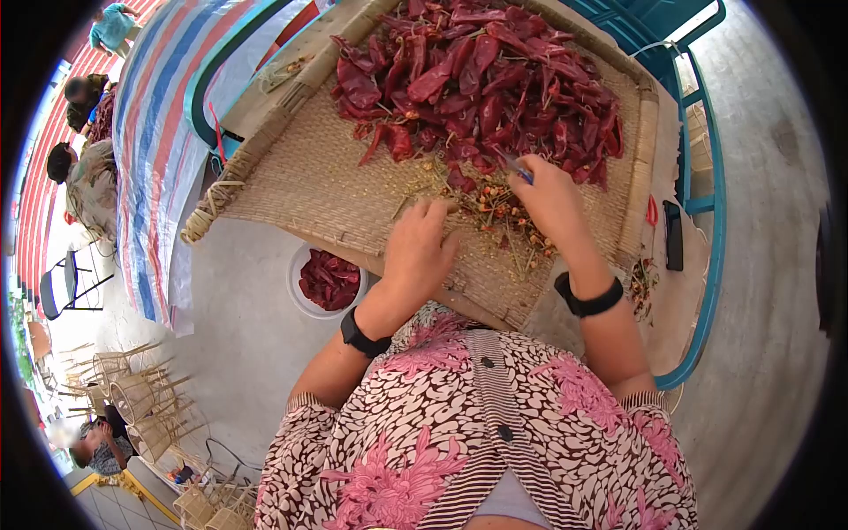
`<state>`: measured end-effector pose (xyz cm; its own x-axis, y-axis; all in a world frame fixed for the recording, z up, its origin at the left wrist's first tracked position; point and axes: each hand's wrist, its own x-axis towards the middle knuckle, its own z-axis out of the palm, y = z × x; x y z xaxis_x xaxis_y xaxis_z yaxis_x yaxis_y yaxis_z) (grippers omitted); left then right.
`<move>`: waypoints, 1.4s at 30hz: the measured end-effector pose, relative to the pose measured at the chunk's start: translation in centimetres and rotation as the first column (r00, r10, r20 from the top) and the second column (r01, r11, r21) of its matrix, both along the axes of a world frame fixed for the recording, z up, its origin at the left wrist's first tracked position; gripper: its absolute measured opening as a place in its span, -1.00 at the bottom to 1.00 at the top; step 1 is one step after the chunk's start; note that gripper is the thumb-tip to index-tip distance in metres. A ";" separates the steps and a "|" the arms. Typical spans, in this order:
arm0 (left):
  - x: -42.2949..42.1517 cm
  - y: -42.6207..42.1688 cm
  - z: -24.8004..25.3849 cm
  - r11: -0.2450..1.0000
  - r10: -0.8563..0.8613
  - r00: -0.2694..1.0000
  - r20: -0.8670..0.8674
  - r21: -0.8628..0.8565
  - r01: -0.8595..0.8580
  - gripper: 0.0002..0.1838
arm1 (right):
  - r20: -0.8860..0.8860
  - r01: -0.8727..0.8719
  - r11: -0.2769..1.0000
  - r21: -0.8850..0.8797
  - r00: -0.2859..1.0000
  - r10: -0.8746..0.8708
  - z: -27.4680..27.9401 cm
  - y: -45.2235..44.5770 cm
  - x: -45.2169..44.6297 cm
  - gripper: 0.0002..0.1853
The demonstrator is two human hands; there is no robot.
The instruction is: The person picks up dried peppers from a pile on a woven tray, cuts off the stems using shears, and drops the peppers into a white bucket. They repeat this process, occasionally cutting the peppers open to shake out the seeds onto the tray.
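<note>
A large heap of dried red chilies [477,75] covers the far part of a woven tray [300,181]. My right hand [549,199] is closed on a small scissors-like tool [512,165], its metal tip at the near edge of the heap. Beside it, my left hand [422,243] rests over the tray's near part, fingers bent and pointing forward; whether anything is under the fingertips is hidden. Cut stems and caps [508,212] lie scattered between and around my hands. Below the tray on the left, a white bowl [297,296] holds red chili pieces [329,280].
A teal metal frame [717,221] surrounds the tray. On the right lie a black phone [674,237] and red-handled scissors [652,210]. Striped sheeting [159,150] hangs at left, with several people beyond it. Baskets [132,393] and a folding chair [60,284] stand lower left.
</note>
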<state>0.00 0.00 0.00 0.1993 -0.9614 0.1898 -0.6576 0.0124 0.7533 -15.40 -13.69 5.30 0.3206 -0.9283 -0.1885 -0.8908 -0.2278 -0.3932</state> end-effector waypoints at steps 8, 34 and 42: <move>0.5 0.0 -0.8 0.994 -0.026 0.999 0.044 -0.104 0.030 -0.72 | -0.160 -0.111 0.994 -0.017 0.981 0.107 -4.3 -2.9 3.0 -0.73; 0.4 0.0 0.4 0.992 0.027 -0.047 -0.999 0.021 0.123 -0.70 | 0.667 -0.311 0.769 0.559 0.720 -0.193 1.5 4.6 0.3 -0.81; -0.6 0.6 1.3 0.998 0.061 0.221 -0.973 0.058 -0.018 -0.75 | 0.546 -0.167 0.986 0.018 0.828 0.131 1.4 7.0 1.3 -0.73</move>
<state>-0.56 0.57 1.26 0.2466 -0.9466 -0.2078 0.5891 -0.0239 0.8077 -14.14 -6.73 6.73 0.5214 -0.8533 0.0009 -0.4884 -0.2993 -0.8197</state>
